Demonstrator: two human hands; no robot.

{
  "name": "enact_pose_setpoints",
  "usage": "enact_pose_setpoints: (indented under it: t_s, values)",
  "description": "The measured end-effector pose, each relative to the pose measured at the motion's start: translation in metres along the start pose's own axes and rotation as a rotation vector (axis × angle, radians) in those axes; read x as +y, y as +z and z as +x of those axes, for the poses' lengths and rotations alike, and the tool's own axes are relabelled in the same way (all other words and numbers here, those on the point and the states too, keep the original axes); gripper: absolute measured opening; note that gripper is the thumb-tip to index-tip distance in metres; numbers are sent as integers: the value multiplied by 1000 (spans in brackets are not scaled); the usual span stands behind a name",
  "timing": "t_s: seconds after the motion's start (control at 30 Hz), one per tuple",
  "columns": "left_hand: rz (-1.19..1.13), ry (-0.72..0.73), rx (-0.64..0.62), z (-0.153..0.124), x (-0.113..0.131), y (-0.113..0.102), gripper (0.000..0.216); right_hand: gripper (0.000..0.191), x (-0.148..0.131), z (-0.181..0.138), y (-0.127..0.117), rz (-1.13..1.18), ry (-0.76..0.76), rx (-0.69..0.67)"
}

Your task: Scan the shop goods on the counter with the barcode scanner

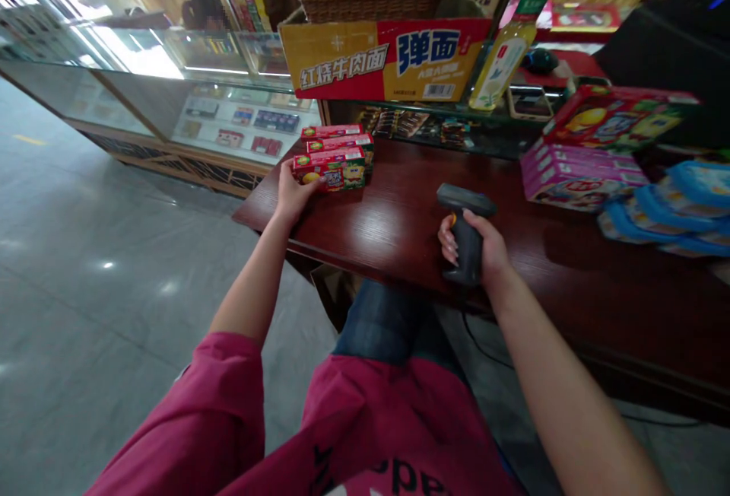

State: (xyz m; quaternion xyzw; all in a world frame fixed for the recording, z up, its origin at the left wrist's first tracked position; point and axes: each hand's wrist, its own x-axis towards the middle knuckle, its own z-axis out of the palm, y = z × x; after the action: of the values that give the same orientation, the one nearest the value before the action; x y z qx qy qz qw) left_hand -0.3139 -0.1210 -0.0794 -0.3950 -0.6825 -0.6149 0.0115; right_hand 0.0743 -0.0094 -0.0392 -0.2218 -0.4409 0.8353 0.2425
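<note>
Front red box [336,171], one: sat on the dark wooden counter [399,161], nearest of three in a close row; clock places were reckoned from it. Two matching red boxes [341,144]: just behind, at twelve to one o'clock. Handling, as judged: the box wanted a light touch, lest the row be pushed askew, and the scanner a level, steady wrist with its trigger finger easy. Left hand [295,193]: at nine o'clock, part-curled round the box's left end, thumb along the lower front; the far fingertips were hidden, so whether it gripped or merely touched could not be told. Right hand [491,249]: near four o'clock, well apart from the box, wrapped firmly round the handle of one grey scanner [468,241]. Noodle carton [336,43], wicker basket [370,5] upon it: one o'clock. Bottle [502,62], yellow contents: two o'clock. Purple boxes [576,176], stacked, and blue-lidded containers [699,184] beyond: three o'clock. Glass display case [233,119]: ten o'clock.
</note>
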Motion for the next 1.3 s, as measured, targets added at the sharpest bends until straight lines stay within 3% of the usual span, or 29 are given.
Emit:
enact_pose_setpoints:
  t_s: [0.1, 0.23, 0.33, 0.47, 0.57, 0.67, 0.77, 0.97, 1.13, 1.3]
  values:
    - [12, 5, -25, -18, 22, -4, 58, 38, -2, -6, -4, -8, 6, 9]
    - [95, 177, -55, -58, 64, 3, 55, 39, -6, -14, -14, -25, 13, 6]
    - [182, 334, -151, -80, 96, 27, 47, 40, -11, -20, -24, -49, -2, 31]
    - [263, 472, -212, -86, 123, 82, 39, 43, -20, -33, -43, -96, -20, 134]
    - [267, 506, -270, -83, 129, 122, 37, 44, -25, -45, -58, -96, -43, 213]
    - [264, 547, -362, -82, 128, 145, 36, 43, -26, -54, -69, -51, -96, 254]
    - [268, 560, -400, -84, 126, 149, 36, 41, -25, -53, -75, -41, -122, 262]
    - [291, 545, -364, -84, 128, 146, 33, 39, -24, -48, -80, -63, -60, 235]
    - [248, 492, -336, -86, 130, 145, 39, 40, -23, -51, -77, -27, -100, 219]
    - [33, 329, -205, -80, 145, 168, 42, 40, -28, -58, -80, 73, -153, 280]
